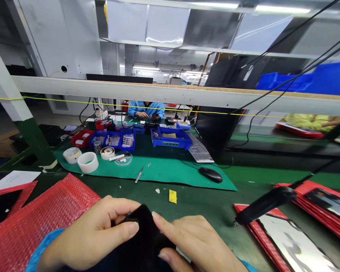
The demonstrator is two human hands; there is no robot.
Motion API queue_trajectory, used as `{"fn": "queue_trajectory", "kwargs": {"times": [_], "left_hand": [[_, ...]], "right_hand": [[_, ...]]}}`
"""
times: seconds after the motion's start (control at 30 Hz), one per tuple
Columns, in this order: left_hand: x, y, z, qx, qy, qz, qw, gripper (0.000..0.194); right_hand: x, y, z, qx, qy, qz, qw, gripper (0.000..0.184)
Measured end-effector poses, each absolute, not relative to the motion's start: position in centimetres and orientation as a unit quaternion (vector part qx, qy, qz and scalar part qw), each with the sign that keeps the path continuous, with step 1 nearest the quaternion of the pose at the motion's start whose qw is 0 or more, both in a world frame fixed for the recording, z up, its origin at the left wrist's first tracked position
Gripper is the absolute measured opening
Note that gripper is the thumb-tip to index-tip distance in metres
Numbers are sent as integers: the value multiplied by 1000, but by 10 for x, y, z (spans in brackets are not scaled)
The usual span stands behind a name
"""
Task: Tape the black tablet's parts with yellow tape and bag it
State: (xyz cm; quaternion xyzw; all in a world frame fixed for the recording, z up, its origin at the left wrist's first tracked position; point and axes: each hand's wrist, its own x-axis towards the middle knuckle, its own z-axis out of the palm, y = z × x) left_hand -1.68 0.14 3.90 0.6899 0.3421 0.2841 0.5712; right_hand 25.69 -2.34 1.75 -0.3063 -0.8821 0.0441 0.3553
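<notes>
A dark, glossy black panel (pixel 144 240) is held low in front of me, tilted, with its lower part running into shadow at the bottom edge. My left hand (pixel 93 230) grips its left side, the thumb lying on the front face and the fingers behind. On the opposite edge, my right hand (pixel 195 241) pinches the panel between thumb and index finger. A small yellow piece (pixel 172 196) lies on the table just beyond the hands. Tweezers (pixel 139 175) rest farther off on the green mat (pixel 164 172).
Red bubble-wrap pouches (pixel 45 207) lie left. Right, a black electric screwdriver (pixel 265 204) hangs over a silvery panel (pixel 294 241) on red pouches. Tape rolls (pixel 87 162), blue bins (pixel 170 141), a keyboard (pixel 200 147) and a mouse (pixel 210 174) stand behind. A co-worker in blue (pixel 146 109) sits opposite.
</notes>
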Motion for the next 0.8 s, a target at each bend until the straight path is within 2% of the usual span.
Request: {"fn": "queue_trajectory", "kwargs": {"times": [0.2, 0.37, 0.53, 0.8], "left_hand": [[-14, -4, 43, 763, 389, 257, 449, 24], [-12, -10, 47, 804, 393, 248, 372, 25], [-13, -12, 42, 821, 388, 255, 331, 23], [-11, -12, 47, 828, 389, 233, 330, 27]], "right_hand": [[249, -21, 23, -286, -891, 12, 353, 37], [245, -20, 24, -293, -888, -29, 354, 32], [244, -19, 24, -287, -883, -50, 367, 31], [243, -20, 26, -278, -886, -56, 366, 30]]}}
